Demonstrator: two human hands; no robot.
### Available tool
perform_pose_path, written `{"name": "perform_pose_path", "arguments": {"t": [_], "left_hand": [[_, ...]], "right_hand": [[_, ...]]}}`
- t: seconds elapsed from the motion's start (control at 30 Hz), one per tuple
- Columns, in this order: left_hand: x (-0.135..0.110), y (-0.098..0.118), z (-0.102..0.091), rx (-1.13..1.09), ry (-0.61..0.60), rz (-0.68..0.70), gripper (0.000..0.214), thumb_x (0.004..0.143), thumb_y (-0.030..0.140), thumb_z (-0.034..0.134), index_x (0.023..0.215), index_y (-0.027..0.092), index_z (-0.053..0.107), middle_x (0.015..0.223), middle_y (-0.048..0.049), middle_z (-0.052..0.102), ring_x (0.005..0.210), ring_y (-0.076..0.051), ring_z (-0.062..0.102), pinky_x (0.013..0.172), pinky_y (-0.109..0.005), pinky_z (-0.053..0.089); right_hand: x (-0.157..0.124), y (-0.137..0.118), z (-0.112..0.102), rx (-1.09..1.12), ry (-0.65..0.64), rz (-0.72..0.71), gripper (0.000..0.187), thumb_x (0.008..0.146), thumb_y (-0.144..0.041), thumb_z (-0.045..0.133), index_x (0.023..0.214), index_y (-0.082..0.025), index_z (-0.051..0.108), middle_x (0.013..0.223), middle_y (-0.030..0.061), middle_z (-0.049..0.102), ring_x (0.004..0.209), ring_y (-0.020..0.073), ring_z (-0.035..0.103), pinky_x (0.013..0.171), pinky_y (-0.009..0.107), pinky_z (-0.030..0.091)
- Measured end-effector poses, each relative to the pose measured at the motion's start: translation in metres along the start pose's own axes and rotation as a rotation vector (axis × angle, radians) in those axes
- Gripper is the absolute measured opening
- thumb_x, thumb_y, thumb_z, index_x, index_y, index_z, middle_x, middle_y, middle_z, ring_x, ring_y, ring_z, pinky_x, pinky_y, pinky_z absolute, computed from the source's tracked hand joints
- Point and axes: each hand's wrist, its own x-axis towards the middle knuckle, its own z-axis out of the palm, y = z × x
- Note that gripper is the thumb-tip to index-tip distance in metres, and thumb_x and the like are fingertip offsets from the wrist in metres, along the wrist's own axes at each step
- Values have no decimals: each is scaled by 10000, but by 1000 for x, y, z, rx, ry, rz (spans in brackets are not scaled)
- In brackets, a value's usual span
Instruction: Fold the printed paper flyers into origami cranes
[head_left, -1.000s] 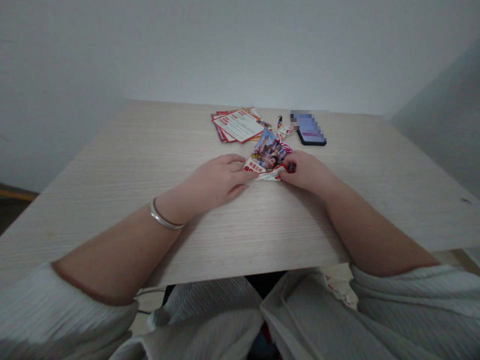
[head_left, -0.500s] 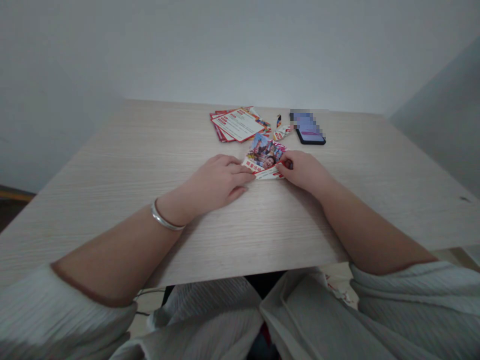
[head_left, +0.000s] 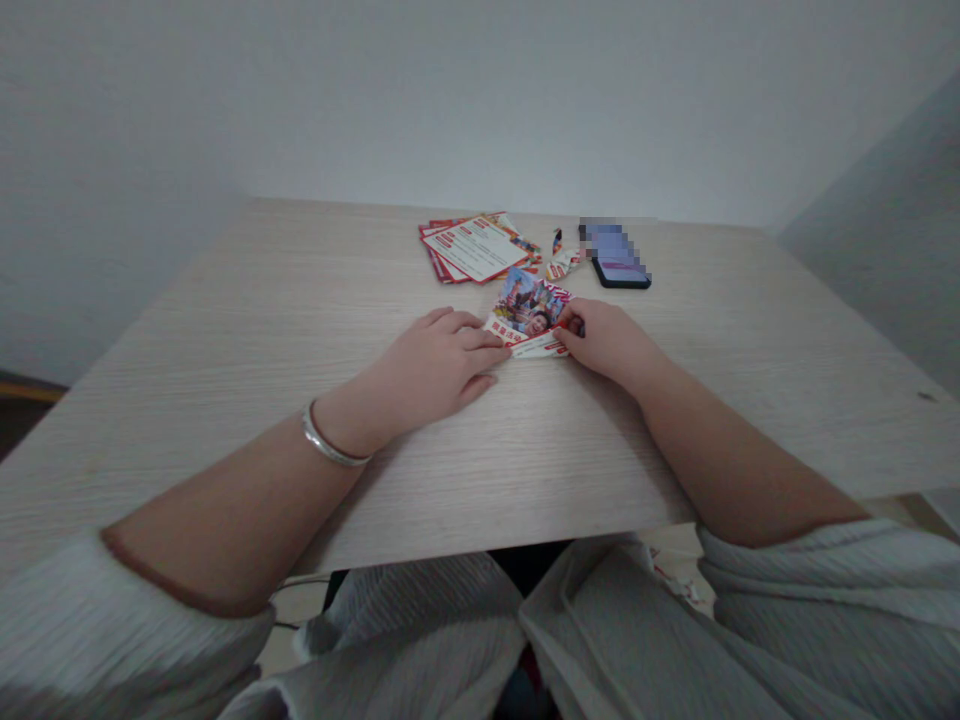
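Observation:
A printed paper leaflet (head_left: pixel 529 305) lies on the table between my hands, with a colourful photo side up and a white, red-edged strip folded over along its near edge. My left hand (head_left: pixel 439 365) rests flat, fingers stretched out, its fingertips touching the leaflet's left corner. At the right edge, my right hand (head_left: pixel 607 340) pinches the leaflet between thumb and fingers; part of the paper is hidden there. A silver bangle circles my left wrist.
Behind the leaflet is a loose stack of similar leaflets (head_left: pixel 480 248). Crumpled or folded paper pieces (head_left: pixel 562 264) lie right of the stack, beside a dark phone (head_left: pixel 624 262) with a lit screen. The pale wooden table (head_left: pixel 225 320) meets a wall at the back.
Hardly anything differs. Both hands stay in place at the leaflet, with only a very slight shift of the fingers.

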Motion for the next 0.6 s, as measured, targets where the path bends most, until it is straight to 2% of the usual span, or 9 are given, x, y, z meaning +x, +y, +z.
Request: {"name": "perform_pose_path", "arguments": {"t": [0.07,0.13,0.2,0.27,0.3,0.37,0.43,0.6], "left_hand": [[-1,0,0,21,-15,-2,396,1056,328,496,1358,174,701,1349,-125,732,1214,-303,653,1085,-481,476],[-2,-1,0,48,-38,-6,418,1061,363,495,1381,170,682,1350,-145,719,1199,-307,659,1064,-478,483],[-2,-1,0,55,-57,-4,453,1065,397,497,1417,160,654,1356,-160,707,1206,-314,655,1065,-475,482],[-2,-2,1,40,-60,4,486,1071,425,489,1440,143,633,1358,-168,703,1226,-317,646,1085,-473,474],[-2,-2,2,31,-57,8,498,1075,434,482,1446,135,627,1355,-169,705,1233,-318,642,1095,-474,470],[-2,-2,5,15,-47,28,517,1083,439,462,1467,127,609,1372,-167,703,1249,-323,634,1115,-483,459],[-2,-2,9,-1,-34,53,546,1092,448,437,1509,122,573,1430,-163,680,1276,-328,622,1133,-490,448],[-8,-4,18,-79,-47,67,655,1116,508,337,1623,103,418,1653,-170,472,1487,-326,482,1244,-489,359]], "right_hand": [[0,3,2,55,9,20,45,894,-240,641,908,-218,677,832,55,744,704,196,618,625,322,428],[-1,5,2,82,47,-19,165,870,-188,641,1022,-210,701,927,70,764,795,216,658,692,336,479],[-3,2,1,43,110,-135,250,867,-154,629,1094,-197,723,1076,107,774,976,259,679,851,387,510],[-6,-5,-1,-46,171,-261,227,908,-189,616,1091,-191,751,1185,137,764,1140,310,647,1008,461,462],[-8,-10,-2,-85,185,-284,204,948,-256,609,1067,-189,760,1193,148,761,1161,328,634,1028,487,441],[-10,-19,-1,-129,182,-295,245,991,-356,593,1021,-189,770,1167,158,766,1145,345,631,1020,510,424],[-10,-26,1,-115,104,-328,269,1011,-363,571,979,-184,769,1099,144,784,1086,326,657,988,481,439],[-5,-24,5,10,-17,-242,182,972,-315,640,930,-171,742,1006,118,799,915,254,680,833,370,469]]}}
